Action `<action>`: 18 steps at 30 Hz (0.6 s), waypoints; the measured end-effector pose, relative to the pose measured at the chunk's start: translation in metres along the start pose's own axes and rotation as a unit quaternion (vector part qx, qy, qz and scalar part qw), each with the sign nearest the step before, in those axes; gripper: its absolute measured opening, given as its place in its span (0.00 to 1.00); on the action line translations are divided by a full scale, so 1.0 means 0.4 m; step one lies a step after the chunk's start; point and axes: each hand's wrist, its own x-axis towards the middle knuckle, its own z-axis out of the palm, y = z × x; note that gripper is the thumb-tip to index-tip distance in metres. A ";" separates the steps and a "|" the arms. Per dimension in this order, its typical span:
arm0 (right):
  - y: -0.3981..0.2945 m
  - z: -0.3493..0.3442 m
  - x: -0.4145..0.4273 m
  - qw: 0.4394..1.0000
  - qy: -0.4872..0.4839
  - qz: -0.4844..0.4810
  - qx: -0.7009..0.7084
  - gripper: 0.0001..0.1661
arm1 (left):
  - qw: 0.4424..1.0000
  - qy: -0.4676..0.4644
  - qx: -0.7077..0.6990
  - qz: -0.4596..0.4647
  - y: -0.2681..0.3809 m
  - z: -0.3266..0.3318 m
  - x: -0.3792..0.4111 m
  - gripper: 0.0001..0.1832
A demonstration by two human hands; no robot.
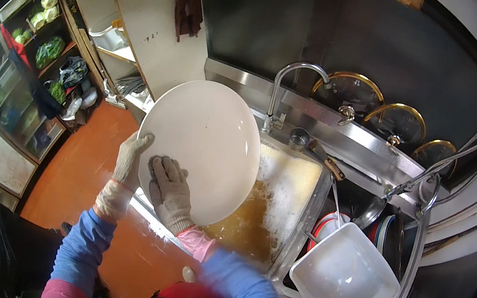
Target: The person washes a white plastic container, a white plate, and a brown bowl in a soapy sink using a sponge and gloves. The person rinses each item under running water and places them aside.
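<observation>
My left hand (pixel 129 162), in a pale knit glove, grips the left edge of a large white oval plate (pixel 215 145), thumb on its face. The plate is tilted up over the left sink basin. Pressed to the plate's lower left is a dark scouring pad (pixel 153 167), held under the fingers of my gloved right hand (pixel 171 190). Brownish soapy water (pixel 255 217) with white foam fills the basin behind the plate. The plate hides part of the basin's left side.
A white rectangular tub (pixel 346 278) rests over the right basin, among bowls, pans and a ladle (pixel 371 212). A curved faucet (pixel 276 85) rises behind the left basin, near a metal cup (pixel 299 138). Glass lids (pixel 397 122) lean at the back. Vegetable shelves (pixel 50 51) stand far left.
</observation>
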 end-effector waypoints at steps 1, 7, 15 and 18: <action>0.007 0.006 0.010 1.000 0.024 -0.008 -0.017 0.30 | 0.997 -0.013 0.069 0.020 0.001 0.004 -0.013 0.15; 0.085 -0.084 0.192 0.990 0.123 -0.005 -0.069 0.31 | 0.993 0.052 0.106 -0.017 0.015 0.031 -0.066 0.16; 0.351 -0.194 -0.017 0.925 -0.014 0.093 -0.368 0.23 | 0.992 0.095 0.078 0.029 0.018 -0.010 -0.078 0.16; 0.539 -0.181 -0.213 0.881 -0.001 0.315 -0.354 0.17 | 0.989 0.128 0.070 0.006 0.018 -0.045 -0.071 0.17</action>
